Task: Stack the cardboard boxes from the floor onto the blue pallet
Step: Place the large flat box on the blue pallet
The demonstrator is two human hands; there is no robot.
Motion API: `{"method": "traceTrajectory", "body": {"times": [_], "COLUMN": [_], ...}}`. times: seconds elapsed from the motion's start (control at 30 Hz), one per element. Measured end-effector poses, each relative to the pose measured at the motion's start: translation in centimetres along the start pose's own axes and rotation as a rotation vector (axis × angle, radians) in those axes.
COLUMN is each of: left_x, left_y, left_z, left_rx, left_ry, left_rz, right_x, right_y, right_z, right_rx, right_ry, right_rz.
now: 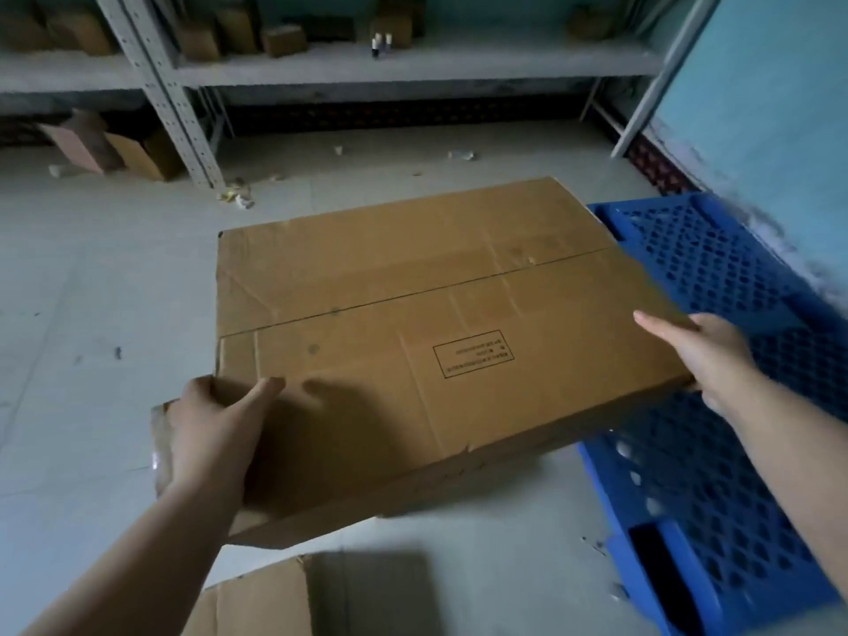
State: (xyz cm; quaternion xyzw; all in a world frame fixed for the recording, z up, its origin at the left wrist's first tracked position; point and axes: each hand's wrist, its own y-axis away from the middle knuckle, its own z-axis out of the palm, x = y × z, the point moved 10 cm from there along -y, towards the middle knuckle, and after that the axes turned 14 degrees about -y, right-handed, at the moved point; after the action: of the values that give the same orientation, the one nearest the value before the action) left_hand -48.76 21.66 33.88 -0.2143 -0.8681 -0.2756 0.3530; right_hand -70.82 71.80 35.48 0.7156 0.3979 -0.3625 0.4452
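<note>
Cardboard (257, 599) lies nearest us at the bottom edge, a second box or flap on the floor (92, 277), presumably waiting its turn.

Above it we carry the box (426, 342), a wide flat carton held clear of the floor and tilted, its right end overlapping the pallet (716, 277). We hold it at opposite ends because it is too broad for one hand. Our left hand (209, 433) wraps the near left corner, thumb on the top face and the other digits curled round the side and beneath, out of sight; that grip is closed on the box and seems to take much of the weight. Our right hand (706, 355) clasps the right edge, thumb along the top and the rest tucked under, also closed on the box, and probably steers it toward the pallet.

The pallet sits on the floor at our right, close against the wall (757, 107), with no box on the part we can see. So we judge this to be the carry before setting down, with the lowering yet to do.

Farther off, scraps of litter (236, 197) dot the floor. Beyond them stands a shelf (413, 68) with small boxes (282, 39), blurred.
</note>
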Motion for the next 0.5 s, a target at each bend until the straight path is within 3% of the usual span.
{"method": "traceTrajectory", "body": {"times": [0.27,0.5], "left_x": [6.4,6.3], "left_y": [9.1,13.6], "left_z": [25.3,41.6], "left_rx": [-0.150,-0.283], "left_ry": [-0.101,-0.160], "left_rz": [0.011,-0.046], "right_x": [8.8,16.6], "right_y": [-11.2,-20.8], "right_z": [-23.1,-32.5], "right_rx": [0.201,0.233], "right_ry": [0.067,0.190], "right_rz": [0.067,0.131]}}
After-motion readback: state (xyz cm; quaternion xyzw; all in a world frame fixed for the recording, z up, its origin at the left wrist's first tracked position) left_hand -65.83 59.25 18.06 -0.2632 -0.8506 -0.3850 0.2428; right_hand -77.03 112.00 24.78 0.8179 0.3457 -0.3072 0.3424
